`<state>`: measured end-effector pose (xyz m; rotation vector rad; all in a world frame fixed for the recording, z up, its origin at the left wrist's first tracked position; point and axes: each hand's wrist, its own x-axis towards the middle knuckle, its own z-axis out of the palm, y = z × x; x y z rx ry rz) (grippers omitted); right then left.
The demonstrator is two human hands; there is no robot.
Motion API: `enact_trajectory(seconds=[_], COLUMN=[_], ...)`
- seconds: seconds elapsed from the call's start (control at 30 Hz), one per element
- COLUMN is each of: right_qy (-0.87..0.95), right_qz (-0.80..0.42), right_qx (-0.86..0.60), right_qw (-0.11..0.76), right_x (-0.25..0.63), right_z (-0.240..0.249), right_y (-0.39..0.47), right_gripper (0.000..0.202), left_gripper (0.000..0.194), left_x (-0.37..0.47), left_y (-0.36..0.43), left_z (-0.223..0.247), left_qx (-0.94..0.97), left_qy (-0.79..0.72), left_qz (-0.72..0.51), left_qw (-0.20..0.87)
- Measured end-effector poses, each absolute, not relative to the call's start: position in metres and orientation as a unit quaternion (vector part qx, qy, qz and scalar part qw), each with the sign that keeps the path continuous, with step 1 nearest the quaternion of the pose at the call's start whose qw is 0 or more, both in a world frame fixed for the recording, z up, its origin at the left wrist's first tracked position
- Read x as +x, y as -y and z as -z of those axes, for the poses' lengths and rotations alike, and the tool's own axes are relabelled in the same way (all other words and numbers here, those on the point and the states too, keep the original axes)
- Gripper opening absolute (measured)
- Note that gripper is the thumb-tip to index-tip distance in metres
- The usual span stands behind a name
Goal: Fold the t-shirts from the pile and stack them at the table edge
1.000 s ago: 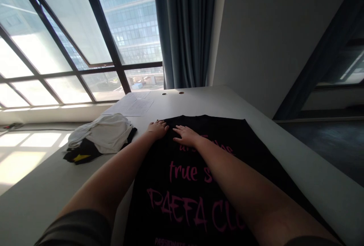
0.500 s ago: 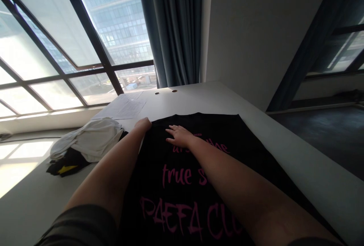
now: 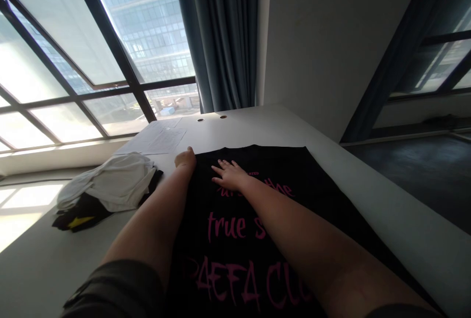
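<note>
A black cloth with pink lettering (image 3: pixel 226 227) lies spread over the white table. My left hand (image 3: pixel 186 159) is closed at the cloth's far left corner, gripping its edge. Flat on the cloth, near the top of the lettering, rests my right hand (image 3: pixel 230 174) with its fingers spread. My right forearm covers part of the words.
A pile of white and black clothes (image 3: pixel 114 180) sits on the table (image 3: pixel 257 126) to the left. Behind it lie paper sheets (image 3: pixel 162 140). Two round holes are near the table's far edge, before a blue curtain (image 3: pixel 224 38) and windows.
The view has shifted slightly. My left hand has turned a little at the cloth's corner, with its thumb now pointing up. My right hand's fingers are spread wider on the cloth.
</note>
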<state>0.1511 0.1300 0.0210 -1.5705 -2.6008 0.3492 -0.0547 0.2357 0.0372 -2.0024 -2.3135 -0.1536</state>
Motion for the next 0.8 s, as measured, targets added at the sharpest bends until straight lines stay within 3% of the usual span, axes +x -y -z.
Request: enact_trajectory(seconds=[0.17,0.33,0.5,0.8], right_qy=[0.843,0.844,0.837,0.783], right_qz=[-0.128,-0.12,-0.124,-0.148], right_qx=[-0.52,-0.52,-0.531,-0.601], right_qw=[0.042,0.046,0.054,0.053], right_x=[0.151,0.152,0.153,0.155], right_z=[-0.023,-0.021,-0.019,-0.018], right_y=[-0.129,-0.129,-0.13,-0.134], right_gripper=[0.072,0.073,0.077,0.102], left_gripper=[0.041,0.047,0.051,0.053], left_x=[-0.038,-0.035,-0.043,-0.035], left_y=[-0.22,-0.198,-0.193,-0.2], left_z=[-0.046,-0.03,-0.018,-0.024], left_qx=[-0.742,-0.813,-0.825,-0.802], left_qy=[0.663,0.581,0.564,0.598], left_qz=[0.057,-0.006,-0.037,-0.015], left_qw=[0.083,0.027,-0.001,0.001])
